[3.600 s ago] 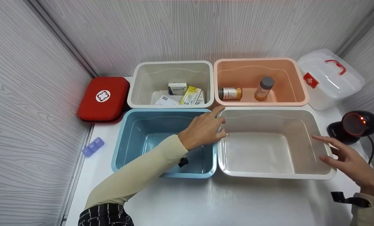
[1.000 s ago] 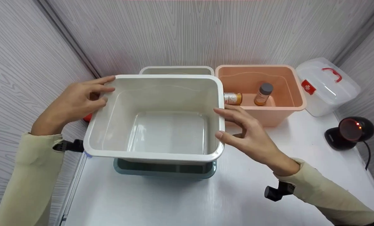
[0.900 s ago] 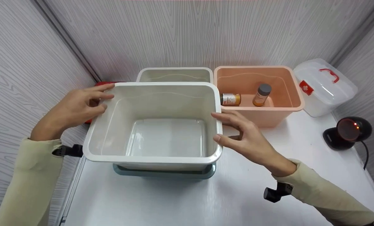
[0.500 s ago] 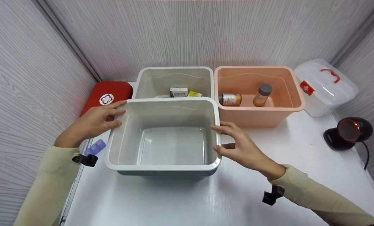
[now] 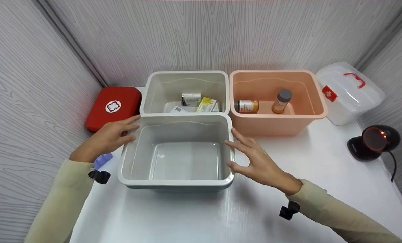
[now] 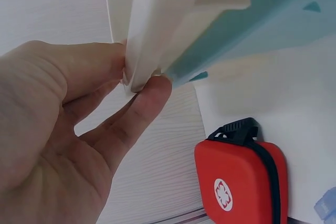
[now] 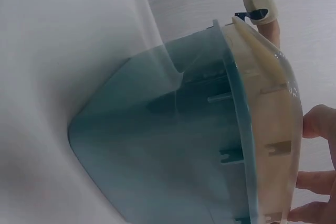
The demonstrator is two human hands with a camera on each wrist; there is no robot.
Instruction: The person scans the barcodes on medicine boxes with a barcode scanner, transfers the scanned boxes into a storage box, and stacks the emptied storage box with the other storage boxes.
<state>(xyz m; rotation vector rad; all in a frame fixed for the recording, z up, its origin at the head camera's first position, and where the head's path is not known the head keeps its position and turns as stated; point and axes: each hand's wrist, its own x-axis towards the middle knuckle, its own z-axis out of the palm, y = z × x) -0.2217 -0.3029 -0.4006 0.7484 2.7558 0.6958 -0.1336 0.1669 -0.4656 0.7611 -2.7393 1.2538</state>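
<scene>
A white storage bin sits nested in a teal-blue bin, whose rim shows just under the white one in the head view. My left hand pinches the white bin's left rim; in the left wrist view a finger lies under the lip with the thumb against its other side. At the right rim, my right hand has its fingers spread, with fingertips touching the edge. Behind stands a grey-white bin holding several medicine boxes.
A peach bin with two bottles stands back right, beside a clear first-aid box. A black scanner sits at the right. Left are a red first-aid case and a purple pill organizer.
The white bin was lifted from the right side, carried left over the blue bin and lowered into it. Both hands came down with it, and the right fingers have spread.
</scene>
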